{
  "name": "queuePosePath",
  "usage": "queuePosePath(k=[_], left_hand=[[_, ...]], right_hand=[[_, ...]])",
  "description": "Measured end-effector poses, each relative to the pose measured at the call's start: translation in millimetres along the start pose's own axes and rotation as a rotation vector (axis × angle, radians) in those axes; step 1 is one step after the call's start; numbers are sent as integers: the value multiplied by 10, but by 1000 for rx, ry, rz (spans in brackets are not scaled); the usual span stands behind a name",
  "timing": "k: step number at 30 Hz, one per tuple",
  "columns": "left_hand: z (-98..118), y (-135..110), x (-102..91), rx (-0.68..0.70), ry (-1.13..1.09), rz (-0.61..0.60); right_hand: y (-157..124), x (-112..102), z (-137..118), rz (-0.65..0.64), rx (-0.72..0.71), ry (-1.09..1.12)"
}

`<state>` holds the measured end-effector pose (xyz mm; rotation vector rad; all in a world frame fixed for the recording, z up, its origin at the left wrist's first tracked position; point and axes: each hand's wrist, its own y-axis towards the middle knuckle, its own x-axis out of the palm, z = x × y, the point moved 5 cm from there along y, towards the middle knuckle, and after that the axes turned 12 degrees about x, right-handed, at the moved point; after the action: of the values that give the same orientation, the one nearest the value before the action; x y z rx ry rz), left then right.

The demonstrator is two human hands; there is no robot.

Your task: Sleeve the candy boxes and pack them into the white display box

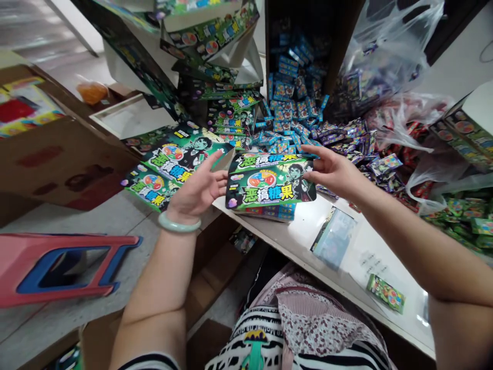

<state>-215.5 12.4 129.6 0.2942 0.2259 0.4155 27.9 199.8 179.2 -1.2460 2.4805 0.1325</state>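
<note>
meanwhile, a person's two hands steady a green printed cardboard candy box (270,183) at the edge of a pale worktable (308,234).

the left hand (200,187), fingers spread, touches the box's left end; the right hand (333,169) pinches its right end. the box sits on a small stack of blue sachets (271,210), with its lid seemingly being closed. by the look of it, the next move calls for pressing the flap flat and lifting it toward the green flat boxes (173,159) piled at left.
</note>
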Motion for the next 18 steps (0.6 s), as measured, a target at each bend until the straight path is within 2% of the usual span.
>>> queuePosePath(k=[3, 6, 9, 13, 16, 18], left_hand=[[-13, -61, 102, 55, 69, 14], [-119, 53, 173, 160, 192, 22], [-169, 225, 149, 263, 421, 121], [-19, 397, 102, 374, 735, 270], [123, 429, 71, 382, 786, 239], [154, 364, 42, 336, 767, 139]], right_hand=[[-95, 73, 81, 193, -147, -292], [-124, 193, 196, 270, -152, -474], [-91, 280, 313, 308, -107, -464], [-31, 290, 337, 416, -128, -412], [-65, 265, 296, 461, -154, -371], [-145, 305, 322, 387, -105, -339]])
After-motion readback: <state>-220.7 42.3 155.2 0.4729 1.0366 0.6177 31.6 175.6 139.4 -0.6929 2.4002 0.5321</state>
